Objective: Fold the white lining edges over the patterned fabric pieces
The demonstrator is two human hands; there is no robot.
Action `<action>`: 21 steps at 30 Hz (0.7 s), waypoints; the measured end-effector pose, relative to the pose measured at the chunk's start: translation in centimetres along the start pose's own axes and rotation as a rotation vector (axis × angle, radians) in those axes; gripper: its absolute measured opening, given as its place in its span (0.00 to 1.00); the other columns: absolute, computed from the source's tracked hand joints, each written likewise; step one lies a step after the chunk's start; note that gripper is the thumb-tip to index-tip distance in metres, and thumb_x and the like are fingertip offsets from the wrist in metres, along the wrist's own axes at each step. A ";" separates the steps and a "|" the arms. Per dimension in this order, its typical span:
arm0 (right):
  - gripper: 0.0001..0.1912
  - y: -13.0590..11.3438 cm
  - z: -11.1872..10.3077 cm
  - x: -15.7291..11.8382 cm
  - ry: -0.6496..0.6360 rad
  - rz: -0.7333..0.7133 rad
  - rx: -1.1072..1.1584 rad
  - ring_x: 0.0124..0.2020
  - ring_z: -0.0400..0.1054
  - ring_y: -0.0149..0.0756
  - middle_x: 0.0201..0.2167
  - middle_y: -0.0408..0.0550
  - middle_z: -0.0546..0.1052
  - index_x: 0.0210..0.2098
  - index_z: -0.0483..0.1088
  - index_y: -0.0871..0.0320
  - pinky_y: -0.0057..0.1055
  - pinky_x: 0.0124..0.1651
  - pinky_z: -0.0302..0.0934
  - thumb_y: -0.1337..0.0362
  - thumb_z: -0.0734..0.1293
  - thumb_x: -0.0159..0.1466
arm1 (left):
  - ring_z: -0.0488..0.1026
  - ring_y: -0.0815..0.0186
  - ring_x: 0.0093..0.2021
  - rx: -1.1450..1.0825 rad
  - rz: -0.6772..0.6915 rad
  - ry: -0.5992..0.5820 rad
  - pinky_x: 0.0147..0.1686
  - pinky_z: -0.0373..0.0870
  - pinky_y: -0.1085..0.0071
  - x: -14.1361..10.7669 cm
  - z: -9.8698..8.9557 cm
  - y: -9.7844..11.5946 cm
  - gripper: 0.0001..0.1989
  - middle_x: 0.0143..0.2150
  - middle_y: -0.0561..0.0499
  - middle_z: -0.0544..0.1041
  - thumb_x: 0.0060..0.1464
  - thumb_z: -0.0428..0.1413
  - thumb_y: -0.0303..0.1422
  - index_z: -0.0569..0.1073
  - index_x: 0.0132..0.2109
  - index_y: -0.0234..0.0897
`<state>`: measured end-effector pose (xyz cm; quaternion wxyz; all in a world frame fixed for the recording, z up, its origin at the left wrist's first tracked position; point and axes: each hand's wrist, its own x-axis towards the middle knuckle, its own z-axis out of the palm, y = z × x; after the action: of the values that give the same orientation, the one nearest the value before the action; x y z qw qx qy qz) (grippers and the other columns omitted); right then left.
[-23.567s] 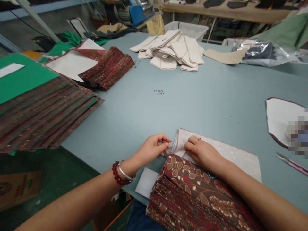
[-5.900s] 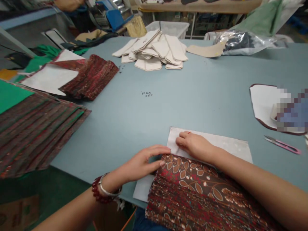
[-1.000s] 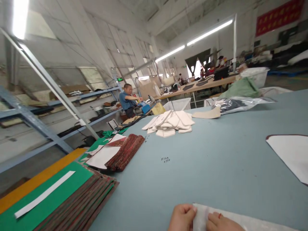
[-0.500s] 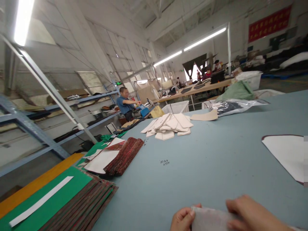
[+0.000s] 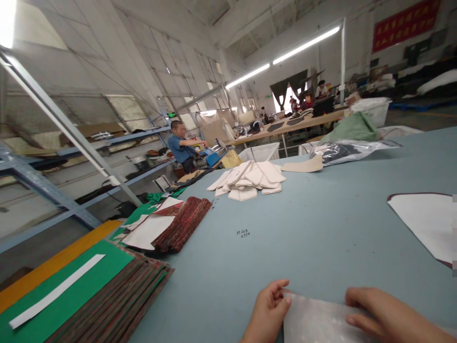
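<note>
A pale grey, slightly glossy sheet (image 5: 317, 317) lies at the near edge of the view, on the blue-grey table. At its far left corner is my left hand (image 5: 267, 309), fingers curled and thumb against the sheet's edge. My right hand (image 5: 378, 312) rests over the right part of the sheet, its thumb and forefinger apart. The sheet's near part runs out of the frame. To the right lies a white panel with a dark red border (image 5: 424, 221).
Cream-coloured pieces (image 5: 250, 176) lie heaped at the far side. Stacked dark red patterned pieces (image 5: 183, 224) and green-topped brown layers (image 5: 117, 300) sit at left, with a white strip (image 5: 57, 290). A clear plastic bag (image 5: 352, 152) is farther back. A co-worker (image 5: 182, 147) stands beyond.
The fingers of my left hand have loosened and lifted a little at the sheet's corner. My right hand has shifted slightly right. The view has tilted down slightly.
</note>
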<state>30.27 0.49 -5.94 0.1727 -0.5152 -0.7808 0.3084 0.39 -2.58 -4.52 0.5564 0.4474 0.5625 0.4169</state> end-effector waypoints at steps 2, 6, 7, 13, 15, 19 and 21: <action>0.10 -2.3 1.9 1.2 -0.071 -0.083 0.054 0.39 0.72 0.45 0.38 0.49 0.78 0.38 0.78 0.49 0.39 0.43 0.64 0.59 0.64 0.65 | 0.72 0.61 0.39 0.304 0.161 -0.024 0.44 0.68 0.65 0.2 -0.4 0.9 0.14 0.39 0.46 0.78 0.51 0.61 0.32 0.80 0.46 0.37; 0.18 -3.1 3.2 1.7 -0.070 -0.189 0.101 0.42 0.70 0.44 0.38 0.52 0.74 0.43 0.78 0.51 0.39 0.46 0.62 0.63 0.57 0.70 | 0.72 0.60 0.41 0.561 0.364 -0.082 0.44 0.68 0.66 0.9 -1.0 1.2 0.11 0.37 0.47 0.76 0.52 0.55 0.23 0.81 0.37 0.39; 0.19 -3.1 3.2 1.4 -0.045 -0.204 0.093 0.41 0.69 0.44 0.38 0.53 0.74 0.44 0.78 0.51 0.39 0.45 0.62 0.63 0.56 0.71 | 0.72 0.61 0.42 0.566 0.398 -0.094 0.43 0.68 0.66 1.0 -1.1 1.1 0.12 0.37 0.46 0.75 0.52 0.54 0.22 0.81 0.37 0.39; 0.18 -3.7 1.6 -0.2 0.048 -0.351 -0.082 0.41 0.64 0.42 0.37 0.52 0.71 0.49 0.76 0.55 0.35 0.43 0.58 0.70 0.55 0.73 | 0.71 0.62 0.42 0.766 0.633 -0.220 0.43 0.70 0.66 1.3 -2.0 0.3 0.13 0.40 0.46 0.73 0.62 0.51 0.26 0.81 0.43 0.39; 0.17 -4.0 1.3 -0.2 0.029 -0.402 -0.189 0.43 0.63 0.42 0.39 0.52 0.71 0.51 0.74 0.56 0.35 0.44 0.57 0.69 0.56 0.73 | 0.69 0.62 0.42 0.901 0.736 -0.272 0.42 0.70 0.66 1.4 -2.3 0.7 0.13 0.40 0.46 0.73 0.66 0.50 0.29 0.80 0.46 0.39; 0.17 -5.1 0.8 0.3 -0.043 -0.488 -0.461 0.42 0.61 0.43 0.40 0.51 0.70 0.59 0.68 0.55 0.35 0.44 0.56 0.66 0.59 0.73 | 0.66 0.62 0.39 1.222 0.900 -0.468 0.42 0.69 0.65 1.6 -2.2 2.6 0.16 0.40 0.47 0.71 0.69 0.47 0.30 0.73 0.58 0.42; 0.17 -5.5 0.5 0.4 -0.066 -0.520 -0.555 0.41 0.60 0.43 0.40 0.51 0.70 0.60 0.67 0.56 0.35 0.43 0.55 0.66 0.60 0.73 | 0.66 0.62 0.39 1.345 0.935 -0.550 0.42 0.69 0.65 1.7 -2.0 3.7 0.19 0.40 0.46 0.70 0.68 0.46 0.28 0.69 0.63 0.44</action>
<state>25.99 -0.84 -2.67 0.0739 -0.3171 -0.9443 0.0473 -1.46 0.01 -1.32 0.0611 0.9523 0.2931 0.0586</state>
